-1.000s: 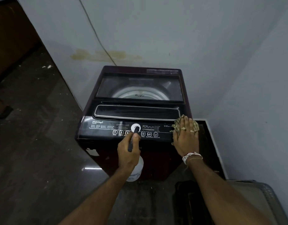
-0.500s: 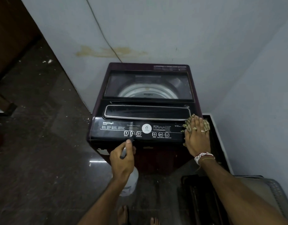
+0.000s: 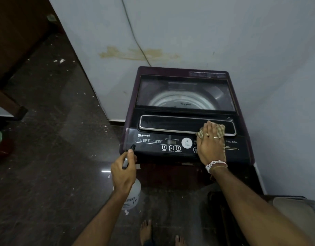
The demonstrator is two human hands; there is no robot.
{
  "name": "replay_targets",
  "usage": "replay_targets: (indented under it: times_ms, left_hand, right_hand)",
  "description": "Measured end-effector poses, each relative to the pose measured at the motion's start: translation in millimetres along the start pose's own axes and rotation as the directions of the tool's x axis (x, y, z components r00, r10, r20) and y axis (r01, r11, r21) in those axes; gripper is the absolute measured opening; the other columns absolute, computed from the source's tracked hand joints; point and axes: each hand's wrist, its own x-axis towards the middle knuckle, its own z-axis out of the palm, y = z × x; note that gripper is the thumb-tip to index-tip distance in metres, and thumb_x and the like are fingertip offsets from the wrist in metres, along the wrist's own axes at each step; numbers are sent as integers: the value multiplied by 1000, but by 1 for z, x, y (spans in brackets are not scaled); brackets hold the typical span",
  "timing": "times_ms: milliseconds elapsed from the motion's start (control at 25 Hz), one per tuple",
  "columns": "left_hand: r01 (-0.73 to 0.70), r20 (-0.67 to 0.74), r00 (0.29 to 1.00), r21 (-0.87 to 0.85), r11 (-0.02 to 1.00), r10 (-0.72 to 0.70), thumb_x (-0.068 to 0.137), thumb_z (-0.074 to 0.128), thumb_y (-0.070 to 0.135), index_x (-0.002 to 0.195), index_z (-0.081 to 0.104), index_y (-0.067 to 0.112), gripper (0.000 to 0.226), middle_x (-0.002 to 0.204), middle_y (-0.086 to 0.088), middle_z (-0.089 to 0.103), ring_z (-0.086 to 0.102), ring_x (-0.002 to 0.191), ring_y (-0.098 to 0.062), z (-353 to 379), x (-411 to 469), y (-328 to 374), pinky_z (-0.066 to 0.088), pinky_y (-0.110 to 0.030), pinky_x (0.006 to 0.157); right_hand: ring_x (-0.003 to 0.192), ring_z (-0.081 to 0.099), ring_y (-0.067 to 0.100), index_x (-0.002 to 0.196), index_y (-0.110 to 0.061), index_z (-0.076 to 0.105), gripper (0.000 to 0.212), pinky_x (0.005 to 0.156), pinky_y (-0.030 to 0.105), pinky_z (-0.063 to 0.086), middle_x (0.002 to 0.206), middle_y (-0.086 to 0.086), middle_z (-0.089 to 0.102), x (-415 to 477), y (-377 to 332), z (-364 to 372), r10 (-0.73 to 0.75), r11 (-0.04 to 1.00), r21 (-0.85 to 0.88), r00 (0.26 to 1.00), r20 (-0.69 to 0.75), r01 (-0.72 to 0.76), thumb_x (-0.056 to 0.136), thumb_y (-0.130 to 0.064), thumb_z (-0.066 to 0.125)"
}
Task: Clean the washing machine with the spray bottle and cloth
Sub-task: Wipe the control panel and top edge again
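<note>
Standing at the washing machine [image 3: 185, 121], a dark maroon top-loader set in the corner against the pale wall [image 3: 206, 32], with its glass lid [image 3: 186, 93] shut and the drum visible through it. Dark glossy floor [image 3: 46, 157] to my left, with scattered white specks. A thin cable [image 3: 135, 38] runs down the wall to the back of the machine, crossing a yellowish stain [image 3: 139, 54].

Control panel [image 3: 153, 144] runs along the front edge: white lettering at left, three numbered buttons, a round white badge marked 6 near the centre. Above it sits the long chrome-trimmed handle recess [image 3: 171, 123].

My right hand [image 3: 211, 146] lies flat, fingers extended and together, pressing the cloth [image 3: 219, 130] (checked, beige-green) against the right part of the panel and the lower edge of the recess. Cloth mostly hidden under the palm; only its far end shows past my fingertips. Two rings and a beaded bracelet on that hand.

My left hand [image 3: 124, 172] is closed around the neck of the spray bottle [image 3: 133, 196], held off the machine's front left corner. Black nozzle [image 3: 132, 147] points toward the panel's left end, just beside it; the thumb lies along the top of the sprayer. White bottle body hangs below my wrist.

My bare feet [image 3: 146, 231] at the bottom edge.
</note>
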Motion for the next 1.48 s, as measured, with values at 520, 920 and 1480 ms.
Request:
replay_targets:
  times_ms: [520, 920, 1480]
  left_hand:
    - [-18, -111, 994, -86, 996, 8, 102, 40, 61, 76, 69, 32, 49, 75, 14, 72, 66, 57, -15, -63, 43, -16, 59, -37, 53]
    - [-153, -72, 987, -169, 974, 142, 103, 37, 65, 79, 68, 25, 56, 79, -2, 72, 67, 58, -18, -53, 79, 24, 47, -12, 44]
    - [-167, 114, 973, -258, 952, 201, 100, 38, 68, 75, 69, 26, 58, 65, 4, 71, 65, 49, -13, 21, 67, 82, 46, -16, 39]
  right_hand:
    - [156, 8, 24, 160, -6, 19, 63, 120, 58, 17, 168, 8, 14, -3, -273, -6, -381, 921, 172, 899, 213, 350, 105, -35, 31]
    - [152, 23, 26, 154, -5, 34, 55, 121, 50, 21, 163, 11, 30, 67, -252, -19, -410, 912, 86, 885, 222, 401, 102, -24, 34]
    - [118, 61, 32, 108, -16, 72, 35, 111, 49, 40, 118, 11, 70, 65, 25, -35, -108, 994, 43, 990, 87, 105, 76, -28, 79]
